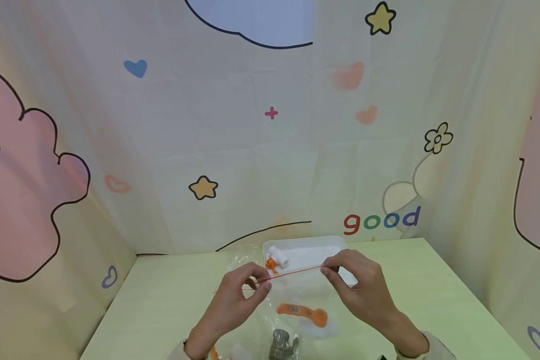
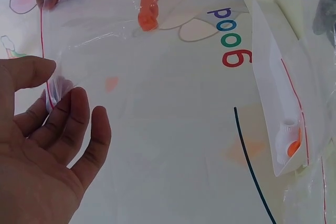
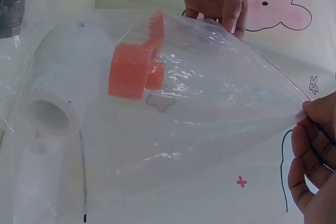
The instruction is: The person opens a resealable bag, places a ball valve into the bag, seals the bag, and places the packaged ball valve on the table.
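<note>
A clear zip bag with a red seal line [image 1: 294,272] is stretched between my two hands. My left hand [image 1: 240,295] pinches one end of its top edge between thumb and fingers. At the other end, my right hand [image 1: 362,285] pinches the edge the same way. Inside the bag, toward its bottom, sit an orange plastic part with a long handle [image 1: 302,312] and a white pipe fitting [image 3: 50,111] with a round opening. In the right wrist view the bag's film [image 3: 210,87] is drawn to a point at the right fingertips.
Behind the hands stands a white tray [image 1: 337,243] with a white pipe fitting [image 1: 279,255] and an orange piece [image 1: 271,264] in it. A bag with a dark grey fitting [image 1: 281,345] lies near the front. Another clear bag [image 1: 243,256] lies left of the tray. Printed curtain surrounds the table.
</note>
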`<state>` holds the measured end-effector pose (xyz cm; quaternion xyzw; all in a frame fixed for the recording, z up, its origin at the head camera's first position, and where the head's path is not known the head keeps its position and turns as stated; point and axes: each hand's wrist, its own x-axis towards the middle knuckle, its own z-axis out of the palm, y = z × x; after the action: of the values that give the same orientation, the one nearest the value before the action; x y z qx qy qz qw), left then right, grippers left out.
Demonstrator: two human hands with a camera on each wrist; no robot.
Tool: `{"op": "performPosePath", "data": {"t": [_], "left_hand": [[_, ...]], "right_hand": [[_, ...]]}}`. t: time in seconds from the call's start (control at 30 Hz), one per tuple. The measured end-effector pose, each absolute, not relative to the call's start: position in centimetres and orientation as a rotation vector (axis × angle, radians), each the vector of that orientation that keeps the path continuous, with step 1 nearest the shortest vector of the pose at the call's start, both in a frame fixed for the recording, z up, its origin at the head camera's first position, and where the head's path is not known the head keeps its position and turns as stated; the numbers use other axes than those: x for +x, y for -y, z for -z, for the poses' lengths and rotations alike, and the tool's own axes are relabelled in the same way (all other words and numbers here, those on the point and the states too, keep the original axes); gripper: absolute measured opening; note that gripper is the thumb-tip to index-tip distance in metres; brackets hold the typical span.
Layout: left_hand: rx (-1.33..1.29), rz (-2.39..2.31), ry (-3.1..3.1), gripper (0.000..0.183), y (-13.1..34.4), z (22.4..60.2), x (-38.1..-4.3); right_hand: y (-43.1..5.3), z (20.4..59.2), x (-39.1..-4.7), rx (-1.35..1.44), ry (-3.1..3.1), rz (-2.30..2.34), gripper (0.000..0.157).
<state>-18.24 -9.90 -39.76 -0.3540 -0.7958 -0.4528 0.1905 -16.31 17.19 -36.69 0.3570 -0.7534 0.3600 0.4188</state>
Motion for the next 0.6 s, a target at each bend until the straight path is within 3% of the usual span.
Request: {"op": "performPosePath", "data": {"t": [0.2,0.43,0.6], "left_hand": [[-0.983,1.295,2.265,0.008,10.19,39.9,-18.27],[-1.008,1.231,2.227,0.01,10.08,40.32,-18.53],[-1.019,1.193,2.211,0.01,10.01,40.45,-18.59]], "right_hand": [[-17.3,36.66,-16.42,0.896,1.872,-0.9,0.02],[-17.25,36.94,-16.42,0.897,1.876,-0.906,0.01],[-17.07,36.96,-16.27,0.891,1.902,-0.935,0.024]]}}
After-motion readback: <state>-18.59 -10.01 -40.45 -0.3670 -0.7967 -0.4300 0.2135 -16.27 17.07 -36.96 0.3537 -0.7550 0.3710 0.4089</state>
